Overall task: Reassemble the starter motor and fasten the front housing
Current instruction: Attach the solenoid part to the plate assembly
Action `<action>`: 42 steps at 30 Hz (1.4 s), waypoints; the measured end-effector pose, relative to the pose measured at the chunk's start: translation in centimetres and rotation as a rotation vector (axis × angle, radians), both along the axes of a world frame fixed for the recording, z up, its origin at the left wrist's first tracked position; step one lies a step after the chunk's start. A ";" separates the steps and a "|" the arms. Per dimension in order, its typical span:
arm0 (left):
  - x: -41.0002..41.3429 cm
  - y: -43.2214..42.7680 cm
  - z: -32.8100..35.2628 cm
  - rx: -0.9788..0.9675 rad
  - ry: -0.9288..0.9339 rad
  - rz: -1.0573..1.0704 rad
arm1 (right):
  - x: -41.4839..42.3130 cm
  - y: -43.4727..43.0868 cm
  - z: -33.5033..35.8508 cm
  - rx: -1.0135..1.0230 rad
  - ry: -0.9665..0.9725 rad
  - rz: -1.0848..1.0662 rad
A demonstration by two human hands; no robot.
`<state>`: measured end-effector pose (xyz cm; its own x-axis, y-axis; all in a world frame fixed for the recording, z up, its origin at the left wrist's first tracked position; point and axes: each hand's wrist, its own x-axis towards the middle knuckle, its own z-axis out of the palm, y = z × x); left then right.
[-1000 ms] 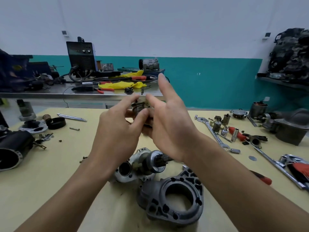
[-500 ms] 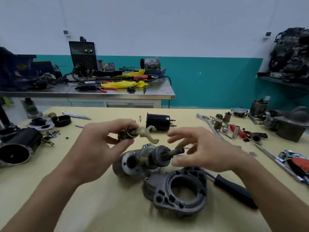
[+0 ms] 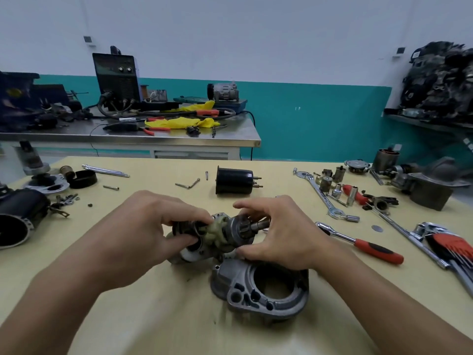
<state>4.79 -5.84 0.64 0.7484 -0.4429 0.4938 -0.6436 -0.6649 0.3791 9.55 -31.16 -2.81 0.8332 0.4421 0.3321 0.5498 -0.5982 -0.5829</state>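
On the yellow table (image 3: pixel 163 316), the front housing (image 3: pixel 258 290) lies flat; the starter drive (image 3: pixel 236 233) is held just behind it.
The cast housing looks heavy and rigid: lift it by the rim. The right hand (image 3: pixel 286 234) curls round the steel drive; the left hand (image 3: pixel 148 226) pinches the pale fork lever (image 3: pixel 217 230), probably plastic, so seat it gently.

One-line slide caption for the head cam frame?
Left hand and right hand hold pale fork against pinion drive; front housing lies unfitted on bench.

A repair workshop. Wrenches (image 3: pixel 323 195) and sockets (image 3: pixel 338 174) litter the tabletop (image 3: pixel 153 316). A welding machine (image 3: pixel 116 76) stands on the steel bench (image 3: pixel 128 137) behind.
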 end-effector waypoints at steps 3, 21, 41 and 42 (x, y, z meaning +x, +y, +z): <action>0.0 -0.6 -0.3 -0.084 -0.017 -0.018 | -0.1 -0.2 0.2 0.040 -0.021 0.005; 1.5 0.3 -1.1 -0.348 0.041 0.020 | 0.8 0.0 0.8 0.566 0.064 0.010; 0.8 1.6 -0.4 -0.197 0.175 0.156 | 1.8 1.6 -1.4 0.262 0.097 -0.024; 0.7 1.6 -0.3 -0.199 0.166 0.159 | 1.8 1.7 -1.4 0.250 0.094 -0.031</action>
